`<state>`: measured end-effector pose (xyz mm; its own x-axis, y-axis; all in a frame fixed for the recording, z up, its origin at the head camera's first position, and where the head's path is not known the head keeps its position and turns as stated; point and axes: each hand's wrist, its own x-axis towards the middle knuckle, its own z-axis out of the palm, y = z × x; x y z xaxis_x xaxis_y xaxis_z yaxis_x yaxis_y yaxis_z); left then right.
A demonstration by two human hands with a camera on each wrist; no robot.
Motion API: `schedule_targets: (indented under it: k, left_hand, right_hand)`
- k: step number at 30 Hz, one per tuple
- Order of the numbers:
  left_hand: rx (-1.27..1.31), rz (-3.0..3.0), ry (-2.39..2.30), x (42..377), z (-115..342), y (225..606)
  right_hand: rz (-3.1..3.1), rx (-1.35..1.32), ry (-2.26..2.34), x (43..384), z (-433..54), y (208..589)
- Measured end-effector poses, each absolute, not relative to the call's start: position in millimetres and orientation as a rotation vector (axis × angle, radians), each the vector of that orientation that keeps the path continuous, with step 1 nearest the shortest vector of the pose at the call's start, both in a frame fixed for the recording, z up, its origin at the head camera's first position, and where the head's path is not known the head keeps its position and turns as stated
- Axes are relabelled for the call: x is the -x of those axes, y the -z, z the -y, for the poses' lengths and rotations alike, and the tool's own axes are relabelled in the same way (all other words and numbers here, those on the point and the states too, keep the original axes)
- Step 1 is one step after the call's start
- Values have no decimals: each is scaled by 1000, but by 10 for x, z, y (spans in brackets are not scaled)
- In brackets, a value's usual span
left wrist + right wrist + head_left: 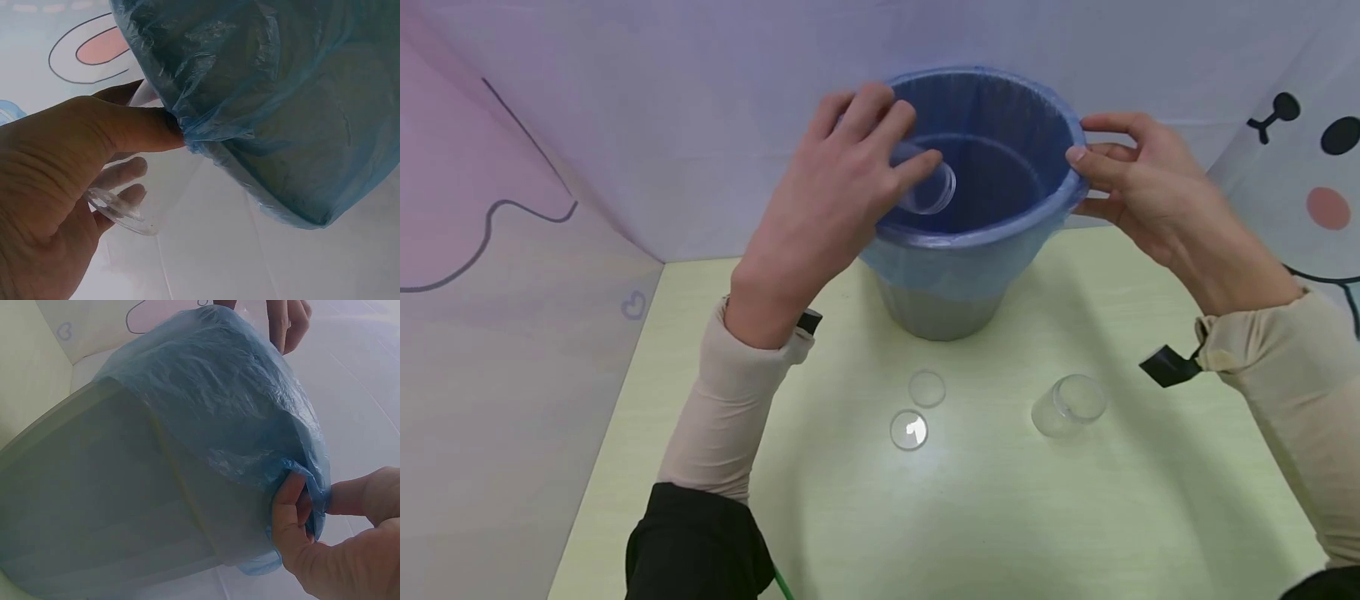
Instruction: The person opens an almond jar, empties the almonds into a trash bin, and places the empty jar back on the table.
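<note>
My left hand (842,179) grips a clear jar (934,196) at the left side of a grey bin (943,310). The jar lies tilted, its round end facing the bin's opening. In the left wrist view, the thumb is close against a blue plastic bag (250,106), with the clear jar (162,194) under the fingers. That bag lines the bin and folds down over its rim. On the right side, my right hand (1150,187) pinches the bag-covered rim, thumb on top. Some fingers (287,519) tuck under the bag's folded edge in the right wrist view.
Two clear round discs (908,431), like lids, lie on the pale table (985,517) in front of the bin. Farther right is another clear jar (1052,414). A pale printed sheet (715,92) hangs close behind the bin and along the left.
</note>
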<state>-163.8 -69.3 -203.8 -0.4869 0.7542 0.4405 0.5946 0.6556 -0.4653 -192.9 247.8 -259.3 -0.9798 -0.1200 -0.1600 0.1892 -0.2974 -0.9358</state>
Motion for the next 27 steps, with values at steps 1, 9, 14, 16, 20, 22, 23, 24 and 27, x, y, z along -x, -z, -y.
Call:
schedule_targets:
  k: [1, 9, 14, 16, 20, 22, 23, 24, 27]
  left_hand:
    - [1051, 2244, -308, 1634, 694, 2035]
    - [1069, 2253, -280, 1634, 685, 2012]
    - [1026, 2217, -403, 1648, 696, 2023]
    - [1037, 2207, -366, 1652, 701, 2021]
    - [1058, 2212, -295, 1659, 711, 2018]
    - [1068, 2225, -264, 1661, 719, 2021]
    - [1074, 2231, -249, 1662, 723, 2022]
    - [1079, 2237, -235, 1663, 725, 2023]
    - [1086, 2245, -210, 1663, 727, 2021]
  right_hand:
    - [-1733, -88, 2385, 1929, -2481, 2593]
    - [-1747, -70, 2380, 1927, -2498, 2607]
    - [-1720, -68, 2395, 1935, -2498, 2619]
    - [-1714, -66, 2399, 1939, -2497, 2621]
    - [-1702, -72, 2409, 1947, -2495, 2617]
    - [-1708, -70, 2402, 1948, -2495, 2618]
    - [-1713, -68, 2400, 1949, -2496, 2618]
    - [-1721, -65, 2397, 1948, -2497, 2619]
    - [-1729, -52, 2395, 1943, -2504, 2625]
